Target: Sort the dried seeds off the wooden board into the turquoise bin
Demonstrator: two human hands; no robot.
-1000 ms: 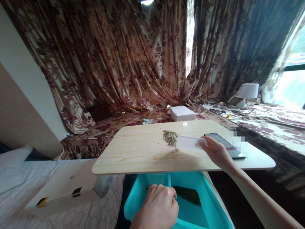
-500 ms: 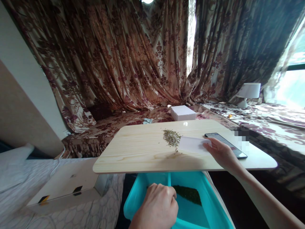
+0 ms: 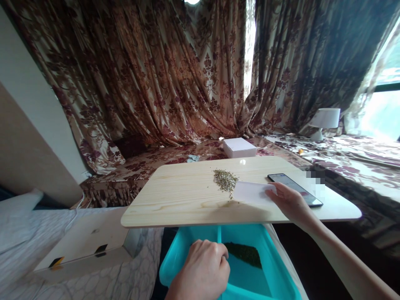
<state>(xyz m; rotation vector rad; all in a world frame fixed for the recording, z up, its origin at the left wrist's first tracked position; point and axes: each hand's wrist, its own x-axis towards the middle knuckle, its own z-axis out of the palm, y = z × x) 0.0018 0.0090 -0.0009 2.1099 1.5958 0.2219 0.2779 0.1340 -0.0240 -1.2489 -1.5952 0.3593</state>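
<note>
My right hand [image 3: 286, 203] pinches the right end of a thin white card [image 3: 251, 191] between thumb and fingers. The card's left edge meets a loose heap of small greenish-brown seeds or grains [image 3: 225, 180] on the light wooden tabletop [image 3: 175, 187]. Below the table's front edge, my left hand [image 3: 206, 264] is curled over the divider of a turquoise bin [image 3: 276, 254]. Its fingertips face away, so what they hold, if anything, is hidden. Dark green grains [image 3: 245, 254] lie in the bin's right compartment.
A phone [image 3: 295, 189] lies on the table beside my right hand. Behind the table sits a white box [image 3: 239, 147]. At left, a larger white carton [image 3: 87, 239] rests on the bed. A lamp [image 3: 325, 121] stands at the far right.
The view has shifted very slightly. Both hands, the card and the heap keep practically the same places.
</note>
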